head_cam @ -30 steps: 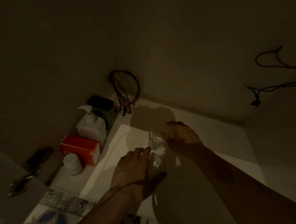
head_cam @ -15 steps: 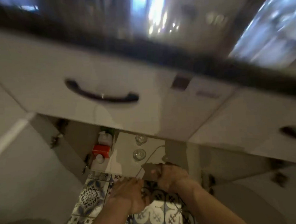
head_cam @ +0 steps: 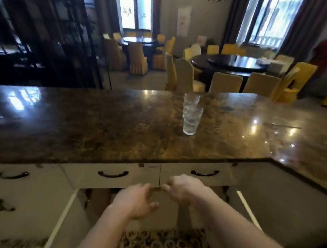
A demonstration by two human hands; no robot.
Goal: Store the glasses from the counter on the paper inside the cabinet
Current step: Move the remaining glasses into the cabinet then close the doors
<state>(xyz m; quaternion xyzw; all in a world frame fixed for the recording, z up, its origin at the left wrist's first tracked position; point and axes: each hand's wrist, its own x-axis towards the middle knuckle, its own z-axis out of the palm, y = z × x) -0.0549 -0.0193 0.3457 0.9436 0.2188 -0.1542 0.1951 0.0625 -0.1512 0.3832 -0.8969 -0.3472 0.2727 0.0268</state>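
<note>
Your two forearms reach forward side by side in front of the open cabinet (head_cam: 98, 202), below the drawer fronts. Your left hand (head_cam: 137, 202) hangs with the fingers loosely curled and a little spread, holding nothing. Your right hand (head_cam: 183, 190) sits just beside it, slightly higher, fingers bent inward toward the thumb and likewise holding nothing — though both hands are blurred, so the fine finger positions are hard to read. The two hands are close but not touching.

Above them runs the counter (head_cam: 103, 126), a broad polished slab of dark brown stone that bends away along your right side and carries bright reflections. On it, right of centre and well apart from your hands, stands a stack of clear glasses (head_cam: 191, 114), upright, nested one in another. Two white drawers with dark curved handles (head_cam: 113, 174) sit under the counter edge, and both cabinet doors (head_cam: 57, 226) stand swung open. Patterned floor tiles (head_cam: 163, 240) show between your arms.

Beyond the counter lies a dining room — dark round tables (head_cam: 231, 63) ringed by yellow-covered chairs (head_cam: 225, 82), with tall bright windows behind.
</note>
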